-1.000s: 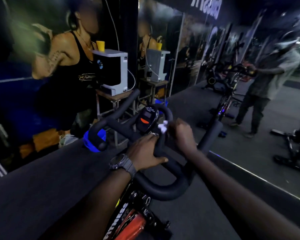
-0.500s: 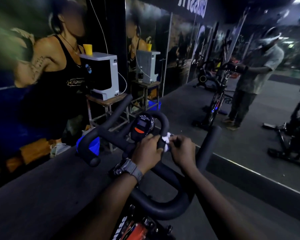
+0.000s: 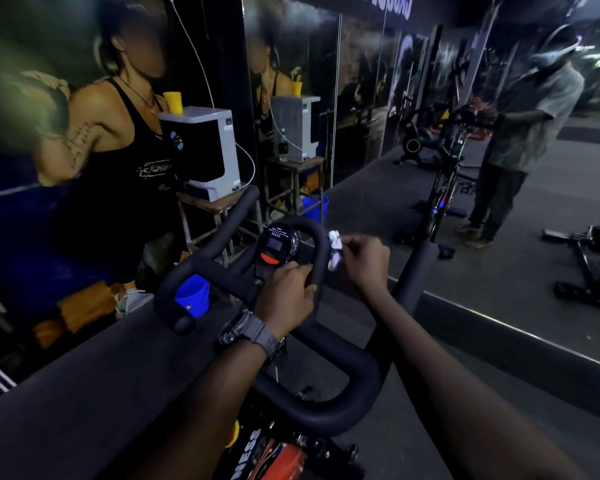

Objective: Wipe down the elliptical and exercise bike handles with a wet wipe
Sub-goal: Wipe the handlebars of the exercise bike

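- Right hand (image 3: 361, 263) closed in a pinch on the crumpled white wet wipe (image 3: 335, 249), pressing it against the right side of the small inner loop of the exercise bike handlebar (image 3: 321, 251).
- Left hand (image 3: 286, 297) wrapped shut around the lower part of the same loop, just below the round console (image 3: 276, 245), steadying the bar; grey wristwatch (image 3: 248, 332) on that wrist.
- Step in hand, by judgement: wiping the centre loop of the bike handles (the middle of the task at best, with much of the bar probably not yet done).
- Next move likely calls for sliding the wipe along the loop and then outward to the long side grips, with the left hand shifted off the place to be cleaned.
- Elliptical not found with certainty; dark machines near the mirror (image 3: 465, 168) too dim to name.
- Hard to make out: how wet or dirty the wipe is, and the fingertips of the left hand behind the bar.
- Cut off: bike frame (image 3: 278, 455) below the bar, only part of its lettering visible.
- Blue bucket (image 3: 191, 296) on the floor behind the left grip, partly hidden.
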The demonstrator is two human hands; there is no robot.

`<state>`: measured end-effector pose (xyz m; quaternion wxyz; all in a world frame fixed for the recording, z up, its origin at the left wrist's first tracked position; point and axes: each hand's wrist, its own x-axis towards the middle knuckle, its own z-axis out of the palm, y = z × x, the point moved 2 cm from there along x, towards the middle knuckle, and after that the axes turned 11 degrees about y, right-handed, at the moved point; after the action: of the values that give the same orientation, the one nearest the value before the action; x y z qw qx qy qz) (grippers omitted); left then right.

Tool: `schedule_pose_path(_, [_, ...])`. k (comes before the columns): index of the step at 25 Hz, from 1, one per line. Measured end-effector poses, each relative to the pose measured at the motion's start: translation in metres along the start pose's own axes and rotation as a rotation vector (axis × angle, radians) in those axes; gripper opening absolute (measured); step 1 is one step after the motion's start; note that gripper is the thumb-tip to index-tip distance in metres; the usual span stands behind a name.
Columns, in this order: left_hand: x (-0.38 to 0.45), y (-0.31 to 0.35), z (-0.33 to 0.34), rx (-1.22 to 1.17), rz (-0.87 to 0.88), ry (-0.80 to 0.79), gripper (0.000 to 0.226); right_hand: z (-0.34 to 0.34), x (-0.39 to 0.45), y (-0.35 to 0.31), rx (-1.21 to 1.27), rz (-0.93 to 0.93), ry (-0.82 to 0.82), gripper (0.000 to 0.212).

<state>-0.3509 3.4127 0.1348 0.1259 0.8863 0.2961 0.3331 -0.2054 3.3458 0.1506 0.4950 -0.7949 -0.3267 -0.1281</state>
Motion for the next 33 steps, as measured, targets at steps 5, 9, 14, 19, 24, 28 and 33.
schedule_pose_path(5, [0.000,0.000,-0.001,-0.012,-0.009,0.003,0.033,-0.001,-0.064,0.013,0.079,0.026,-0.075,0.012])
schedule_pose_path(9, [0.005,0.004,0.001,0.058,-0.036,-0.010,0.034,0.006,-0.011,0.007,0.149,0.145,0.000,0.011])
schedule_pose_path(14, [0.004,0.003,0.001,0.028,-0.037,0.010,0.024,-0.007,-0.055,0.003,0.063,-0.161,-0.054,0.012])
schedule_pose_path(19, [-0.002,0.002,0.005,0.032,-0.033,0.076,0.027,0.003,-0.002,-0.030,-0.088,-0.303,-0.057,0.015])
schedule_pose_path(24, [-0.011,-0.004,0.005,0.022,0.027,0.031,0.042,0.047,0.082,-0.071,-0.386,-0.299,-0.294,0.023])
schedule_pose_path(28, [-0.020,-0.021,-0.007,0.102,0.203,-0.030,0.050,0.019,0.060,-0.044,-0.465,-0.536,-0.335,0.019])
schedule_pose_path(33, [-0.014,-0.023,-0.015,0.139,0.314,0.145,0.060,0.041,0.076,-0.062,-0.407,-0.499,-0.312,0.023])
